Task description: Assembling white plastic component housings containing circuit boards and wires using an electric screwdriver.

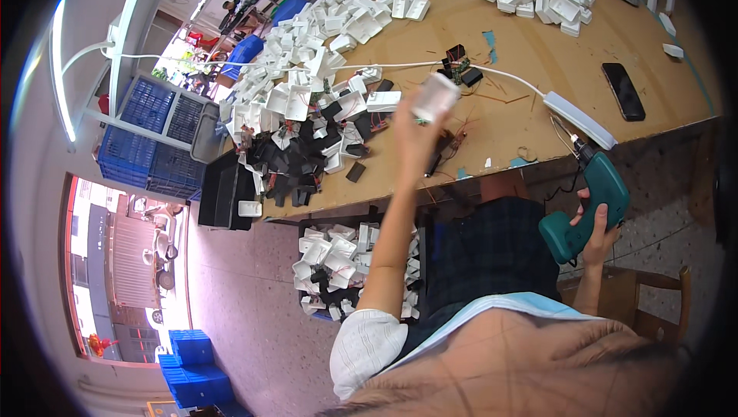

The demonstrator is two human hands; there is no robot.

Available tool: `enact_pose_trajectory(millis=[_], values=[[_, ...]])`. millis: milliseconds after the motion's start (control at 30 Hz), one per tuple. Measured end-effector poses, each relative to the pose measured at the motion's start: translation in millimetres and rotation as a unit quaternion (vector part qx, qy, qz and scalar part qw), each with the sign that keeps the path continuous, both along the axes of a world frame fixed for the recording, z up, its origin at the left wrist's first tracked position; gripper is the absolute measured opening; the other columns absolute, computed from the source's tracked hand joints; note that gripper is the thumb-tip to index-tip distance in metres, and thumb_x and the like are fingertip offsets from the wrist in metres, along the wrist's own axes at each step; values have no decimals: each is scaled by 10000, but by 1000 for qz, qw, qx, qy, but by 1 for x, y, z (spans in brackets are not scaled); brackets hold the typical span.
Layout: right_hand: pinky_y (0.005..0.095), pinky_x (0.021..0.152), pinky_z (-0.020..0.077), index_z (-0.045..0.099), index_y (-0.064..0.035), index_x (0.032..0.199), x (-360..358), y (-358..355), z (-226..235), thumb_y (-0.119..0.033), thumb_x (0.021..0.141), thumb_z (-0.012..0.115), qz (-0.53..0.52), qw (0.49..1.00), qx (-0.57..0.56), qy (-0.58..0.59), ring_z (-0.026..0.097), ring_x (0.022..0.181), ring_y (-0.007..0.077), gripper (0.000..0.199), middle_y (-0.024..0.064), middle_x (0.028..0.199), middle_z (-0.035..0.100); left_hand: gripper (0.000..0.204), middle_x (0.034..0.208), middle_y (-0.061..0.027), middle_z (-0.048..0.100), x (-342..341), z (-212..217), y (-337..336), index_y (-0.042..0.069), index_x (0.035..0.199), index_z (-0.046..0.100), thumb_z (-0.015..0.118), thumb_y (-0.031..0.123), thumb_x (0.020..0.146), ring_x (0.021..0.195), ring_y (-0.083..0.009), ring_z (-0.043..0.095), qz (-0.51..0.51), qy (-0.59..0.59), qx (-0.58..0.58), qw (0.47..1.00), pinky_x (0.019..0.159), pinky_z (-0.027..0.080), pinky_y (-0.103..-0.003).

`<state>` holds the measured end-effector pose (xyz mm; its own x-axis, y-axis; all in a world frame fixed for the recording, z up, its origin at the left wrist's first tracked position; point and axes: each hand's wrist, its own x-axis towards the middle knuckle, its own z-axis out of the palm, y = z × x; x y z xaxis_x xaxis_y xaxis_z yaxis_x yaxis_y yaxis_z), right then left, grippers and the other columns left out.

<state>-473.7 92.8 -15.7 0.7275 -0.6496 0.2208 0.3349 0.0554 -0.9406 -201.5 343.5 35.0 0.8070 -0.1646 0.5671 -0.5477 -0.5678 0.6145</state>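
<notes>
My left hand (417,134) reaches out over the table with its fingers closed on a white plastic box (438,96), an open shallow casing. At the table's front edge on the right, my right hand (598,231) grips a green cordless drill (606,180) by its handle, with the bit tilted up toward the table edge. Beyond the white box lie small black parts and a green circuit board (460,71) with thin wires. Just below my left hand are more black pieces with reddish wires (453,142).
White casings (361,21) heap along the table's (553,71) far and left sides. Black pieces (288,157) pile at left near a black bin (224,190). A power strip (580,121) and phone (623,92) lie right. A crate of casings (338,263) sits below the edge.
</notes>
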Motion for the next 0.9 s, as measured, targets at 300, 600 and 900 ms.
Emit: enact_pose_trajectory(millis=[300,600,900], values=[[284,593,555,589,50,1283,11,-8,-7,-303,1050,540,14,999,33,18,609,761,133,426,131,1100,697,608,1141,-120,636,157,119,172,0,1307,543,805,373,905,917,-178,631,157,-13,-323,933,730,576,-328],[286,585,542,580,55,1270,17,-31,-9,-377,1047,513,-16,999,41,2,607,736,155,491,151,1109,671,563,1158,-185,685,246,91,49,67,1229,713,866,329,755,1127,-368,603,230,-298,177,909,1012,444,-488],[261,557,506,590,60,1173,10,-39,1,-480,1047,464,-78,996,32,5,596,698,150,569,155,1069,634,366,1229,-197,629,267,-37,-317,36,1143,679,763,226,842,1157,-382,588,-211,-153,130,957,1012,455,-523]])
